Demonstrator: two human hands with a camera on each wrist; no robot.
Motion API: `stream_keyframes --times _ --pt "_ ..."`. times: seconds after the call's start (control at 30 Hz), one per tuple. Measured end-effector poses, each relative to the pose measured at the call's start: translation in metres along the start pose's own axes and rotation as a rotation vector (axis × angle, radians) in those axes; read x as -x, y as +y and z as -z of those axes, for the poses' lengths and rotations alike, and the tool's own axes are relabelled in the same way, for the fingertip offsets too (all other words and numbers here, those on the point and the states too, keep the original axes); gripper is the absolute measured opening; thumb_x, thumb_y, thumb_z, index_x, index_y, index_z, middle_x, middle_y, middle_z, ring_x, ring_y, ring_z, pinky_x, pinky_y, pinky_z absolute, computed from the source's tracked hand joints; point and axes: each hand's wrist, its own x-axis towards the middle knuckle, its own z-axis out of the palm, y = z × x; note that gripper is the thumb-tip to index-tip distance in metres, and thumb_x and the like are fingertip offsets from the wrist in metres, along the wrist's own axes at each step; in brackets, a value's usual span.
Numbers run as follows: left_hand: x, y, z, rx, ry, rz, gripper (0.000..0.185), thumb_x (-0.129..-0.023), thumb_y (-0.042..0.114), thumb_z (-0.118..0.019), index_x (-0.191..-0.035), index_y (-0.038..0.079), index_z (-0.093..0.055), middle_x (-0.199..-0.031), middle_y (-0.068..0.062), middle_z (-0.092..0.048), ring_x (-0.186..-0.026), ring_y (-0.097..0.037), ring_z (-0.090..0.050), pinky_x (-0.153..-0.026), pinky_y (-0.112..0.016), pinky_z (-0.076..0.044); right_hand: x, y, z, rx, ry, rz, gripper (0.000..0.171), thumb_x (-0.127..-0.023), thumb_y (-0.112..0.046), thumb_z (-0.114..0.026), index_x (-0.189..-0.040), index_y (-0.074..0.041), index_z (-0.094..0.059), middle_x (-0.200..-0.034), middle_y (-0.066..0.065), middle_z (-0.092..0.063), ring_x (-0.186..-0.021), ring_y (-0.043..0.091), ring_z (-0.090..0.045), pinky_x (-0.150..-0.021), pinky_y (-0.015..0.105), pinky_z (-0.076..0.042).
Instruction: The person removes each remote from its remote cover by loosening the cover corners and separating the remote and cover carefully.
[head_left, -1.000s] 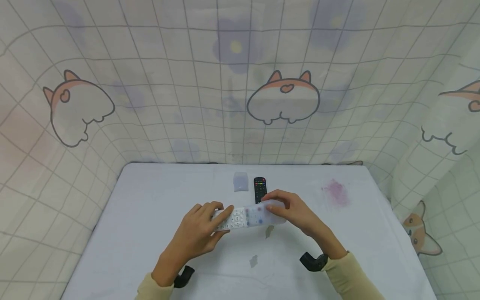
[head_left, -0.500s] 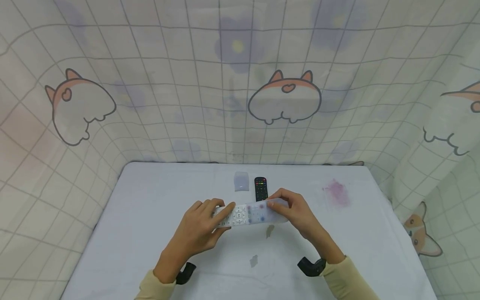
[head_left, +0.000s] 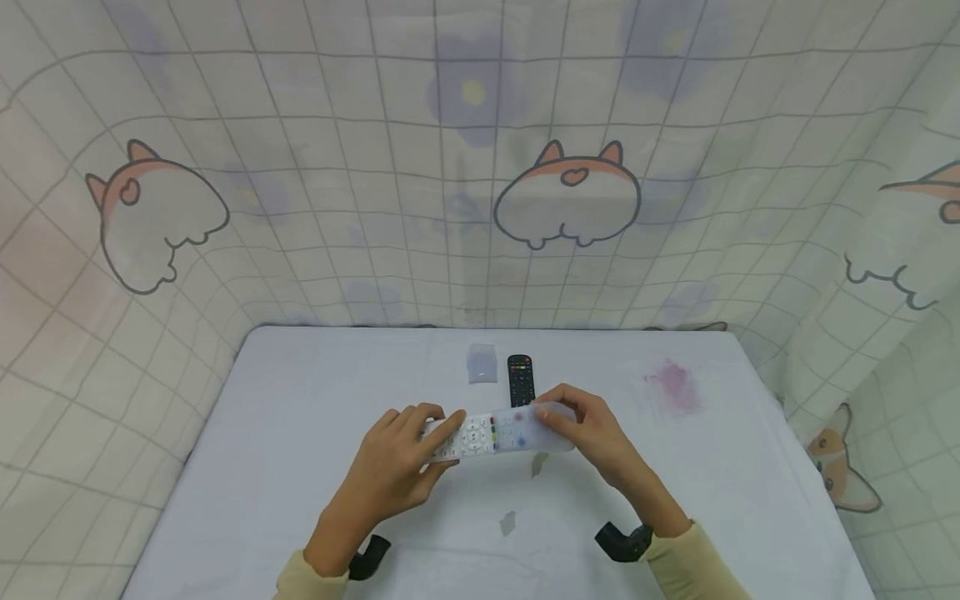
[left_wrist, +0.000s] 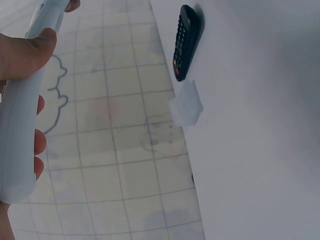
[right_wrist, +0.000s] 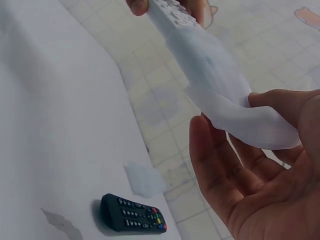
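A white remote (head_left: 468, 436) (left_wrist: 20, 120) is held above the table (head_left: 285, 433), partly inside a translucent silicone sleeve (head_left: 534, 427) (right_wrist: 225, 95). My left hand (head_left: 401, 467) grips the remote's bare left end, thumb and fingers around it. My right hand (head_left: 588, 429) (right_wrist: 260, 165) pinches the loose right end of the sleeve. A black remote (head_left: 521, 379) (left_wrist: 186, 41) (right_wrist: 134, 215) lies flat just behind them, and a small clear cover (head_left: 482, 363) (left_wrist: 186, 104) (right_wrist: 144, 179) sits to its left.
A pink stain (head_left: 671, 385) marks the cloth at the right. Two small grey scraps (head_left: 538, 463) lie in front of the hands. A patterned curtain (head_left: 480, 167) surrounds the table on three sides.
Almost nothing: both hands keep their hold on the remote and sleeve, shifting only slightly.
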Motion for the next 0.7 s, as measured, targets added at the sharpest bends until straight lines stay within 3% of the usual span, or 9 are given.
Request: stream_keyframes --times 0.13,0.37,0.7 --pt "0.001 0.004 -0.002 0.001 -0.004 0.012 0.067 -0.076 0.038 -0.094 -0.136 0.021 -0.069 -0.113 -0.003 -0.068 -0.085 -0.015 -0.065 -0.071 -0.03 -0.052 0.004 0.003 -0.001 0.001 -0.001 -0.028 0.025 -0.102 -0.028 -0.069 -0.122 -0.013 -0.07 -0.132 0.014 -0.064 -0.107 0.026 -0.061 -0.085 0.03 -0.056" --pt "0.002 0.009 -0.003 -0.006 -0.01 0.043 0.069 -0.076 0.037 -0.094 -0.138 0.022 -0.068 -0.115 -0.002 -0.068 -0.09 -0.016 -0.068 -0.073 -0.03 -0.054 0.009 0.011 -0.006 -0.145 -0.03 -0.043 0.044 -0.099 -0.02 -0.073 -0.139 -0.008 -0.06 -0.142 0.024 -0.052 -0.109 0.029 -0.064 -0.081 0.038 -0.064" --pt "0.001 0.01 -0.004 -0.011 -0.018 0.043 0.069 -0.077 0.038 -0.093 -0.139 0.022 -0.067 -0.115 -0.002 -0.068 -0.089 -0.015 -0.067 -0.072 -0.029 -0.053 0.008 0.01 -0.007 -0.134 0.039 -0.053 0.039 -0.094 -0.015 -0.078 -0.13 -0.007 -0.066 -0.134 0.024 -0.058 -0.103 0.028 -0.063 -0.079 0.035 -0.063"
